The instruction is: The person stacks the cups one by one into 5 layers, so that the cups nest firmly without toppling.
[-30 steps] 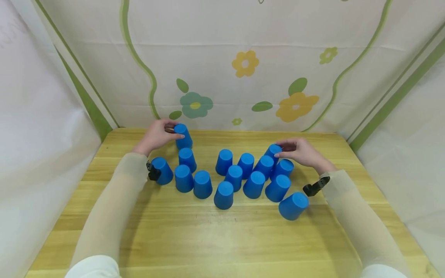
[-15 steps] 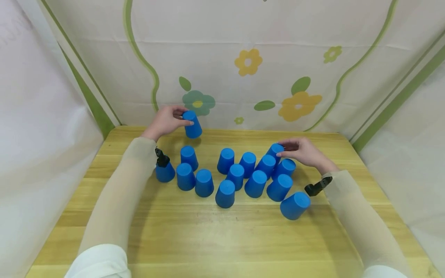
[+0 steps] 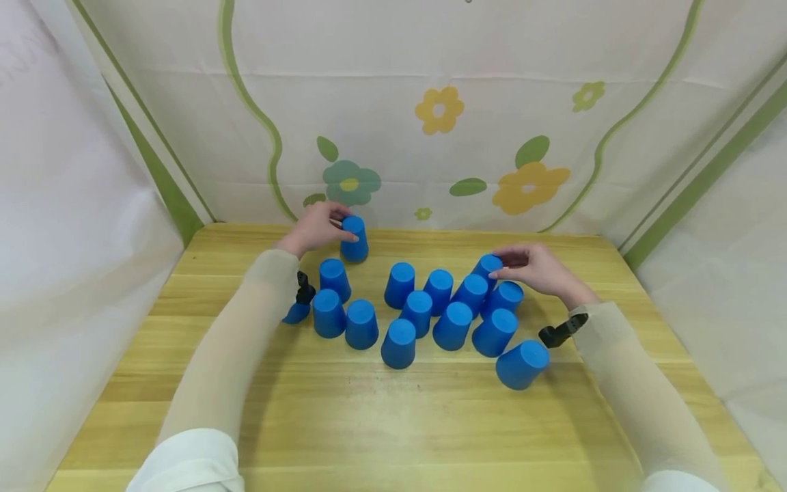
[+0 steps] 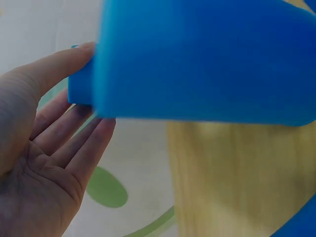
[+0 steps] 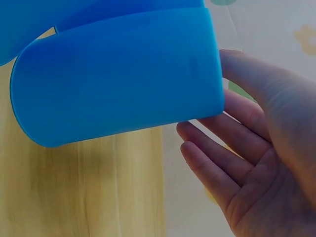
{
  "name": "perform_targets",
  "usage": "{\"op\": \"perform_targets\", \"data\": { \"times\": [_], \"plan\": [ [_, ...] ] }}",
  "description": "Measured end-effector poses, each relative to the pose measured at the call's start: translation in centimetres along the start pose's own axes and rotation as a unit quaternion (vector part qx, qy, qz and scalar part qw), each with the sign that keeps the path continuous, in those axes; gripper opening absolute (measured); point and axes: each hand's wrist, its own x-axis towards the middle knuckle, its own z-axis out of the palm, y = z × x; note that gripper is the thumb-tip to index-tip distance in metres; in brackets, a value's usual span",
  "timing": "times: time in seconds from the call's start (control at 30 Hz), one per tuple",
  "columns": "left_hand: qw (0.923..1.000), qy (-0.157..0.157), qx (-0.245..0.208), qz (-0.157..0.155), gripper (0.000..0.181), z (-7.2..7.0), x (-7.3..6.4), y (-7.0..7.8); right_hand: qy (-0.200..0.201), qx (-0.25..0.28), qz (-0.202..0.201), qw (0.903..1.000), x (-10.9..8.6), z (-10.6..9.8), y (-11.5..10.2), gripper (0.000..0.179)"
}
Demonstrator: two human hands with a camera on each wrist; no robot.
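Note:
Upside-down blue plastic cups stand on the wooden table. At the back left, my left hand (image 3: 320, 225) pinches a cup (image 3: 354, 240) near its top, thumb in front and fingers behind. In the left wrist view, a nearer cup (image 4: 207, 59) covers most of that held cup (image 4: 80, 86). My right hand (image 3: 533, 272) grips the rearmost cup (image 3: 486, 265) of the right-hand group between thumb and fingers. In the right wrist view, a nearer cup (image 5: 118, 79) hides the gripped one, and the lower fingers (image 5: 212, 173) extend beneath it.
Several more cups, such as a front one (image 3: 398, 345) and a right-hand one (image 3: 521, 365), stand in loose rows mid-table. One cup (image 3: 297, 313) is mostly hidden by my left wrist's camera. A flowered curtain (image 3: 381, 123) hangs behind the wooden table (image 3: 393, 424).
My left hand lifted its cup from behind the left cups, carried it right and lowered it at the back of the table. My right hand has stayed at its cup.

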Motion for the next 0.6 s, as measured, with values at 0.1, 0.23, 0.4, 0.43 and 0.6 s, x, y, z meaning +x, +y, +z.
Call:
{"op": "perform_targets", "data": {
  "times": [0.1,0.23,0.4,0.43,0.6],
  "plan": [
    [0.9999,-0.013,0.002,0.007,0.048,0.9,0.0,-0.2,0.001,-0.009,-0.003,1.0000,0.0,-0.1,-0.3,0.057],
    [0.9999,-0.008,0.008,0.010,0.045,1.5,0.0,-0.4,-0.003,-0.014,-0.006,0.9999,0.0,-0.1,-0.7,0.056],
    [0.9998,-0.001,0.016,0.007,0.044,1.5,0.0,-0.1,-0.005,-0.018,-0.010,0.9998,0.1,-0.1,-0.9,0.056],
    [0.9998,0.000,0.019,0.006,0.045,1.5,0.0,0.0,-0.004,-0.019,-0.012,0.9997,0.2,-0.1,-0.9,0.056],
    [0.9996,0.000,0.029,-0.001,0.046,1.5,0.1,0.0,-0.001,-0.025,-0.010,0.9996,0.4,0.0,-1.0,0.055]
  ]
}}
